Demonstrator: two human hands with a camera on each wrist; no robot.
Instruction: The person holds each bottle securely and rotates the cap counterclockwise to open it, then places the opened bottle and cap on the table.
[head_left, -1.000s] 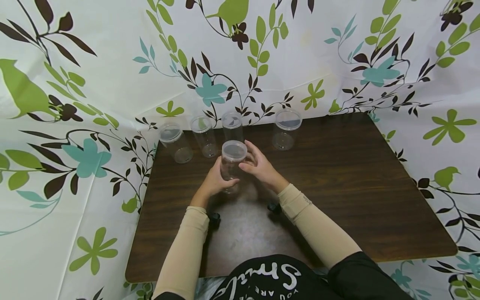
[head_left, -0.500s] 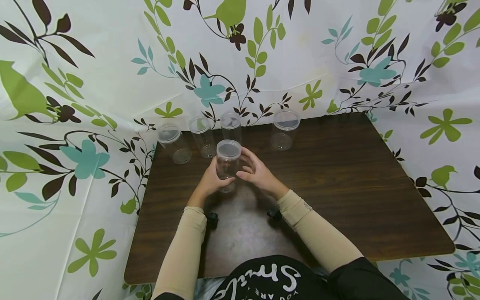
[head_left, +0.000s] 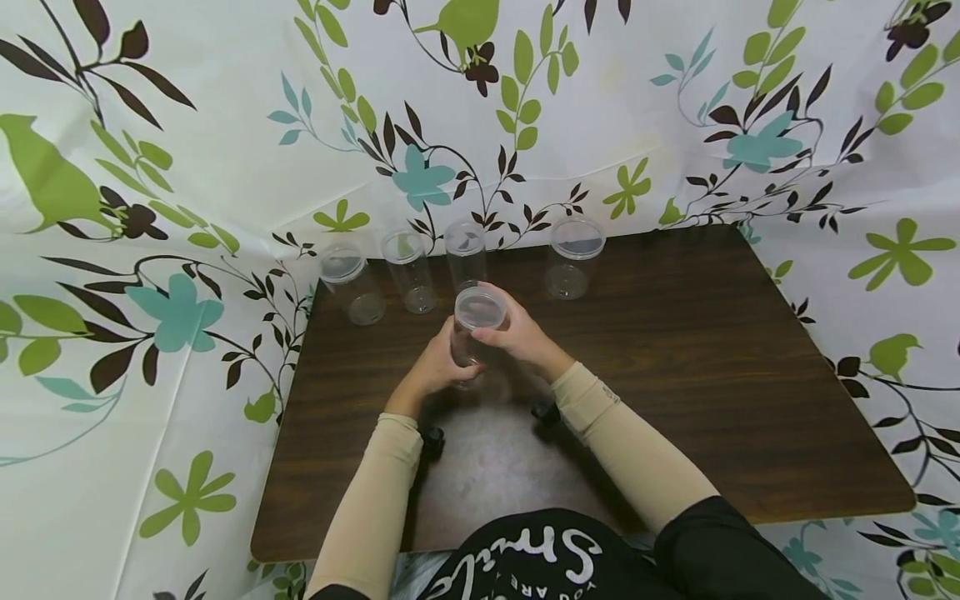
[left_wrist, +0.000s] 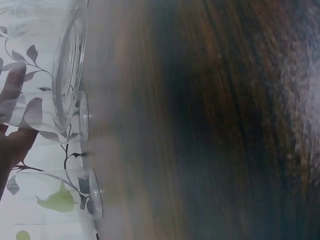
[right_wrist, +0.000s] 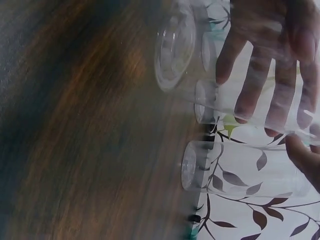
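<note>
Both hands hold a clear lidded jar [head_left: 480,310] near the middle of the table, its base [right_wrist: 175,47] close over the wood in the right wrist view. My left hand [head_left: 435,367] grips the jar's body, and its fingers [right_wrist: 276,107] show through the clear wall. Up at the lid, my right hand [head_left: 523,333] curls round the rim, thumb on the near side and fingers behind. The left wrist view shows the jar's round bottom [left_wrist: 70,70] at the upper left.
Along the table's back edge stand other clear lidded jars: a wide one [head_left: 365,308] at left, two slim ones [head_left: 417,292] [head_left: 468,265] in the middle, and a wide one [head_left: 567,279] to the right. Behind them hangs a leaf-patterned cloth [head_left: 540,196]. Dark wood table [head_left: 712,375] extends rightward.
My right hand has gone from loosely beside the jar to gripping its lid. The jar shifted slightly left, then back right, in my left hand. The jars at the back stayed put.
</note>
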